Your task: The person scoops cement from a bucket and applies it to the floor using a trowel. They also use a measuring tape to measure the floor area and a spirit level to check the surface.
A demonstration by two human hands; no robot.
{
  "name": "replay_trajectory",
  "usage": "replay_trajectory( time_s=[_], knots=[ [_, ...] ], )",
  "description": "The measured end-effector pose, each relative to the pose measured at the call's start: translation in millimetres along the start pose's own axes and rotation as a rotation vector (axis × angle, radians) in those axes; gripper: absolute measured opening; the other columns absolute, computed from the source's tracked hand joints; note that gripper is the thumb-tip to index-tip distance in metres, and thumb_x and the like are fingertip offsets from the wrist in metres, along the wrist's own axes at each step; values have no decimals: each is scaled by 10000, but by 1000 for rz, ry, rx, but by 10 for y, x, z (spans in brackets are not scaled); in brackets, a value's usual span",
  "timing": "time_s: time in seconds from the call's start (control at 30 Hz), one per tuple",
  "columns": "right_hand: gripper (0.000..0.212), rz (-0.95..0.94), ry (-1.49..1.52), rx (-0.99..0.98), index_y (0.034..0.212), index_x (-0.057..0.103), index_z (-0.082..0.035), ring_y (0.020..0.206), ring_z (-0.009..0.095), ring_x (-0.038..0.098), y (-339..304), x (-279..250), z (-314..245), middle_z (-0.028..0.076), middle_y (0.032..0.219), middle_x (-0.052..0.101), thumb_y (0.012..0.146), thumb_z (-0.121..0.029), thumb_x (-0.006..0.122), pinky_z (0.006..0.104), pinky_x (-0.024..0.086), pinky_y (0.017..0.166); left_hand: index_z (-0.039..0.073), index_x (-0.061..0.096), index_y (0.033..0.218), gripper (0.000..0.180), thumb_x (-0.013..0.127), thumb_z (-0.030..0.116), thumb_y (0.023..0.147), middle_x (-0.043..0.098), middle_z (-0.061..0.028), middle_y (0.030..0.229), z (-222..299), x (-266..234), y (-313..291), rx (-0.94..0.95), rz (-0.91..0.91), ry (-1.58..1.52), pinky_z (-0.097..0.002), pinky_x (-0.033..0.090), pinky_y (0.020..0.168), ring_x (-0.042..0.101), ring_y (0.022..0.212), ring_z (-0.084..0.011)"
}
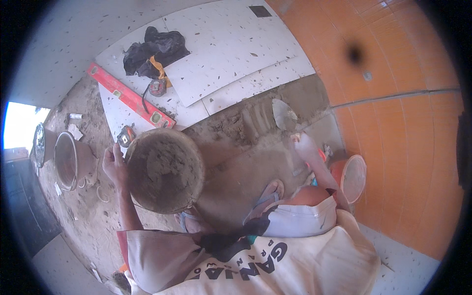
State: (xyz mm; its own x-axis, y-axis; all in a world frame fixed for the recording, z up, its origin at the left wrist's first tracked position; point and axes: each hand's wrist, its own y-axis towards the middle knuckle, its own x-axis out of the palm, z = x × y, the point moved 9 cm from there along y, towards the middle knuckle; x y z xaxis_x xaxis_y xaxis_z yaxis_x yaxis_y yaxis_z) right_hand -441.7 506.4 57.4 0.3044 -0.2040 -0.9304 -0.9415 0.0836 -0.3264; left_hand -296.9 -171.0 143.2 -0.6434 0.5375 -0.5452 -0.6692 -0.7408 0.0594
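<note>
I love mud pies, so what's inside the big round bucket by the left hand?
The bucket holds a lumpy, grey-brown, muddy-looking mix. It covers the bottom, so I can't see whether anything is buried underneath.

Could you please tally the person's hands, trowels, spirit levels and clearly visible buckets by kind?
Hands: 2
Trowel, at the right hand: 1
Red spirit level: 1
Buckets, one beside the left hand: 4
Total: 8

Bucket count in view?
4: large bucket beside left hand, smaller bucket at left, another bucket at far left, orange bucket beside right forearm. More may be hidden.
</note>
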Motion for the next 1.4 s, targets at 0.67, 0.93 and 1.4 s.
replay_trajectory(
  time_s=[0.67, 0.93, 1.4],
  knots=[
    [429, -640, 912, 332, 945, 529, -87, 475, 142, 504, -737, 867, -597, 17, 632, 511, 976, -515, 528, 330, 442, 415, 10, 615, 741, 388, 638, 334, 954, 525, 18, 656, -142, 59, 51, 8, 21, -5, -270, 370, 578, 443, 620, -78],
    [406, -705, 781, 195, 915, 523, -62, 483, 140, 512, -915, 933, -956, 22, 623, 507, 989, -461, 525, 336, 458, 454, -5, 599, 718, 444, 637, 374, 946, 516, 3, 633, 17, -4, 21, 20, 49, 18, -292, 368, 557, 442, 606, -84],
    [437, -351, 221, -207, 1064, 590, -2, 658, 334, 649, -934, 389, -907, 187, 779, 653, 958, -425, 566, 465, 516, 613, -5, 666, 784, 393, 631, 345, 959, 553, 1, 652, -133, -61, 17, -10, 41, 78, -289, 398, 576, 474, 613, -89]
  ],
)
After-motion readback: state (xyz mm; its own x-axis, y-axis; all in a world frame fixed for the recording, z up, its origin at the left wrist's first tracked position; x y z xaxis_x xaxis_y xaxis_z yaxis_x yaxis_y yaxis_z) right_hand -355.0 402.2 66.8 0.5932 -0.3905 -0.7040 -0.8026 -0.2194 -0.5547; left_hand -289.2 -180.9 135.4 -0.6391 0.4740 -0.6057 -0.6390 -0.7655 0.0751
